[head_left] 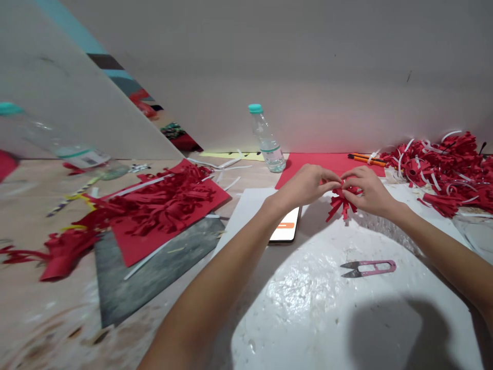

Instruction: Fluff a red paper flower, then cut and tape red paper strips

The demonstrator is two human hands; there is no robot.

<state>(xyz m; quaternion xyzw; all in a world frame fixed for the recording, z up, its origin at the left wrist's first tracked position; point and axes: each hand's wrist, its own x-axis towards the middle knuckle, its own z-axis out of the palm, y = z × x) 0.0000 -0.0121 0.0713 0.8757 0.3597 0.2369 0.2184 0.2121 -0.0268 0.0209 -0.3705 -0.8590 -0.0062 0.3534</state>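
A small red fringed paper piece (342, 204) hangs between my two hands, its strips spread downward above the white board. My left hand (308, 184) pinches its top from the left, thumb and forefinger together. From the right, my right hand (365, 190) holds the same piece with bent fingers, its fingertips close to those of my left hand. Pink-handled thread snips (375, 267) lie on the white board (300, 308) below my hands. Under my left wrist is a phone (287, 231) with a lit screen, partly covered by the forearm.
A water bottle (270, 141) stands near the wall, beside a red sheet (308, 162). Red fringed pieces pile up at right (454, 159) and on another red sheet (127, 244) at left. Orange pencils (367, 159) lie at the back. A second bottle (73, 149) is far left.
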